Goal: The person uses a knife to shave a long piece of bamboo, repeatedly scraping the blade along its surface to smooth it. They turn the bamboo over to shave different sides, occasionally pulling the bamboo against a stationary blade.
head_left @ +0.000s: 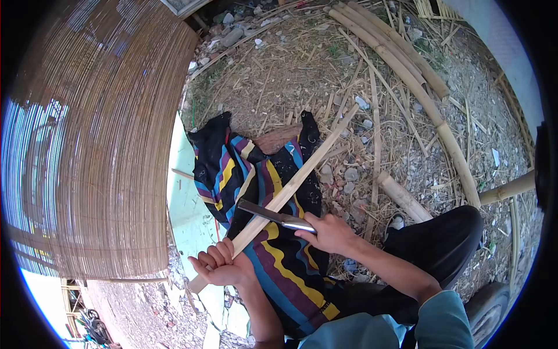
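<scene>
A long, pale bamboo strip [309, 167] runs diagonally over my lap, from the lower left up to the far right. My left hand [224, 266] is closed around its near end, palm turned up and fingers curled. In my right hand [332, 232] is the handle of a knife with a dark, broad blade [260, 212]. The blade lies across the strip, a little way beyond my left hand. Beneath both, a striped cloth [279, 253] in black, blue, yellow and maroon covers my lap and spreads forward.
A slatted bamboo screen [104, 151] stands at the left, beside a pale green board [189, 200]. Long bamboo poles [415, 87] lie at the far right, and a short bamboo piece [404, 196] rests near my knee. Split scraps and stones litter the ground. A tyre [485, 311] is at lower right.
</scene>
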Demonstrator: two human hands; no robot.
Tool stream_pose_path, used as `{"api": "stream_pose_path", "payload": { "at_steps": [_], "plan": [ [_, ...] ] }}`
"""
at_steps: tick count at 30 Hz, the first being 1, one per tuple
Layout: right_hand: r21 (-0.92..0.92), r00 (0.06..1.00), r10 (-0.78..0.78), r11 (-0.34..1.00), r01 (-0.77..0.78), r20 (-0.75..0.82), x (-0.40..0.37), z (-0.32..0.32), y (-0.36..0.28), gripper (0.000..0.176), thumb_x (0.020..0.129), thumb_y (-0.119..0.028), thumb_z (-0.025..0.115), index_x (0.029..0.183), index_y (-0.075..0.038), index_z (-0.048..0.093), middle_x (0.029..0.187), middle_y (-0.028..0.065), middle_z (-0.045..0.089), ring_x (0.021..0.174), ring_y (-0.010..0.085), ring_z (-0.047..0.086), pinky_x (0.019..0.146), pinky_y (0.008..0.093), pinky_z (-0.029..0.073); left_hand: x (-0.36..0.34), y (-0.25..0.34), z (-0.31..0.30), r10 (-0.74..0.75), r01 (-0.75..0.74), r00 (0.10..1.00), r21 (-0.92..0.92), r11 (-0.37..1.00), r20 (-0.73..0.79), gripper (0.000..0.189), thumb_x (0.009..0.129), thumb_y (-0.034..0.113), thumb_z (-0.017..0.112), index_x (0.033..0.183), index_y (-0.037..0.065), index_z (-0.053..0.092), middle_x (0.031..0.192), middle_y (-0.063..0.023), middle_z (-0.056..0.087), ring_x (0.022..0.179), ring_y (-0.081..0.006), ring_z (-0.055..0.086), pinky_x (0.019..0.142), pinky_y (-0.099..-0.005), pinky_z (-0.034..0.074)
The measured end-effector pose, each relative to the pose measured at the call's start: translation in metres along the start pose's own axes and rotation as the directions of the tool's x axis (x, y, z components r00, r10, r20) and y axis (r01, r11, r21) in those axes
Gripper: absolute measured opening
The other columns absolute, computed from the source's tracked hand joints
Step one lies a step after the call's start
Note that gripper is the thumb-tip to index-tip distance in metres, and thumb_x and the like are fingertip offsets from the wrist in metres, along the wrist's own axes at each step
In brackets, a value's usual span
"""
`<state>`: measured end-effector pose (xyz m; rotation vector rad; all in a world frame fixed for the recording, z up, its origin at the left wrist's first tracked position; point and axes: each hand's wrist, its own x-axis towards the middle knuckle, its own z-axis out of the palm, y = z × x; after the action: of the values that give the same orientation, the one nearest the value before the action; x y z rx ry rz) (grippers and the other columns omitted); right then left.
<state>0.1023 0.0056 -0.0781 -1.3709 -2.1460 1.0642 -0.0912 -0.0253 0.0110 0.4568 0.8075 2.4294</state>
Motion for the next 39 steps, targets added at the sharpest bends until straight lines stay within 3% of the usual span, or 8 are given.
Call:
{"api": "stream_pose_path", "payload": {
  "at_steps": [8, 13, 20, 27, 31, 32, 35, 39],
  "plan": [
    [0.017, 0.975, 0.221, 0.975, -0.221, -0.024, 0.011, -0.026, 0.011, 0.044, 0.089, -0.049, 0.047, 0.095, -0.006, 0.056, 0.066, 0.0201, 0.061, 0.068, 0.0406, 0.063, 0.063, 0.0493, 0.051, -0.001, 0.001, -0.005, -0.013, 0.013, 0.999, 0.014, 1.000, 0.035, 0.051, 0.098, 0.036, 0.032, 0.053, 0.018, 0.017, 0.043, 0.0034, 0.013, 0.038, -0.0076, 0.010, 0.043, -0.0243, 0.016],
    [-0.013, 0.995, -0.093, 0.996, 0.094, 0.030, 0.001, 0.000, -0.016, 0.049, 0.087, -0.054, 0.048, 0.096, -0.007, 0.056, 0.062, 0.0197, 0.060, 0.062, 0.0399, 0.063, 0.056, 0.0491, 0.051, -0.004, -0.001, 0.002, 0.010, -0.010, 1.000, 0.057, 0.998, -0.004, 0.051, 0.098, 0.035, 0.034, 0.053, 0.018, 0.017, 0.042, 0.0034, 0.013, 0.037, -0.0079, 0.011, 0.043, -0.0244, 0.017],
    [-0.097, 0.938, 0.225, 0.961, -0.258, -0.262, 0.029, -0.016, 0.064, 0.046, 0.090, -0.048, 0.047, 0.091, -0.003, 0.058, 0.065, 0.0192, 0.061, 0.067, 0.0383, 0.063, 0.061, 0.0469, 0.051, 0.002, -0.005, -0.006, 0.008, -0.010, 0.997, 0.023, 1.000, 0.081, 0.050, 0.098, 0.034, 0.033, 0.053, 0.018, 0.017, 0.043, 0.0035, 0.013, 0.038, -0.0079, 0.010, 0.043, -0.0234, 0.017],
    [-0.010, 0.996, -0.082, 0.997, 0.083, 0.041, 0.007, -0.001, -0.008, 0.042, 0.088, -0.048, 0.051, 0.098, -0.008, 0.056, 0.067, 0.0204, 0.061, 0.067, 0.0383, 0.063, 0.060, 0.0495, 0.051, 0.000, -0.001, 0.005, 0.003, -0.002, 1.000, 0.056, 0.998, -0.025, 0.050, 0.098, 0.035, 0.031, 0.054, 0.018, 0.015, 0.044, 0.0030, 0.012, 0.039, -0.0080, 0.009, 0.042, -0.0242, 0.016],
    [0.168, 0.918, 0.386, 0.914, -0.368, -0.086, 0.042, -0.009, 0.090, 0.053, 0.089, -0.053, 0.045, 0.095, -0.002, 0.059, 0.073, 0.0232, 0.062, 0.075, 0.0386, 0.064, 0.068, 0.0467, 0.051, -0.001, 0.001, 0.002, -0.001, 0.003, 0.999, 0.079, 0.997, -0.033, 0.050, 0.098, 0.035, 0.031, 0.055, 0.018, 0.015, 0.044, 0.0027, 0.011, 0.040, -0.0085, 0.009, 0.043, -0.0240, 0.016],
    [-0.112, 0.946, 0.189, 0.968, -0.224, -0.262, 0.046, -0.001, 0.109, 0.054, 0.089, -0.053, 0.044, 0.092, -0.001, 0.059, 0.073, 0.0242, 0.062, 0.075, 0.0387, 0.063, 0.068, 0.0457, 0.052, -0.001, -0.001, 0.003, 0.013, -0.011, 0.999, 0.087, 0.996, -0.030, 0.050, 0.098, 0.035, 0.032, 0.055, 0.018, 0.014, 0.044, 0.0026, 0.011, 0.040, -0.0087, 0.009, 0.043, -0.0239, 0.016],
    [-0.016, 0.933, 0.284, 0.955, -0.295, -0.221, 0.043, -0.011, 0.083, 0.055, 0.089, -0.054, 0.044, 0.093, -0.001, 0.059, 0.070, 0.0234, 0.062, 0.072, 0.0389, 0.063, 0.066, 0.0462, 0.051, 0.004, 0.000, 0.002, -0.019, 0.019, 1.000, 0.061, 0.998, 0.000, 0.049, 0.098, 0.034, 0.032, 0.055, 0.018, 0.014, 0.045, 0.0027, 0.011, 0.041, -0.0087, 0.009, 0.044, -0.0235, 0.018],
    [-0.059, 0.998, -0.040, 0.998, 0.038, -0.046, 0.022, -0.012, 0.017, 0.050, 0.086, -0.056, 0.046, 0.093, -0.008, 0.059, 0.066, 0.0211, 0.061, 0.068, 0.0404, 0.063, 0.063, 0.0493, 0.051, 0.000, -0.001, 0.007, 0.015, -0.009, 0.998, 0.091, 0.996, -0.061, 0.049, 0.097, 0.034, 0.033, 0.056, 0.018, 0.013, 0.046, 0.0028, 0.010, 0.043, -0.0087, 0.007, 0.046, -0.0233, 0.020]
  ]
}}
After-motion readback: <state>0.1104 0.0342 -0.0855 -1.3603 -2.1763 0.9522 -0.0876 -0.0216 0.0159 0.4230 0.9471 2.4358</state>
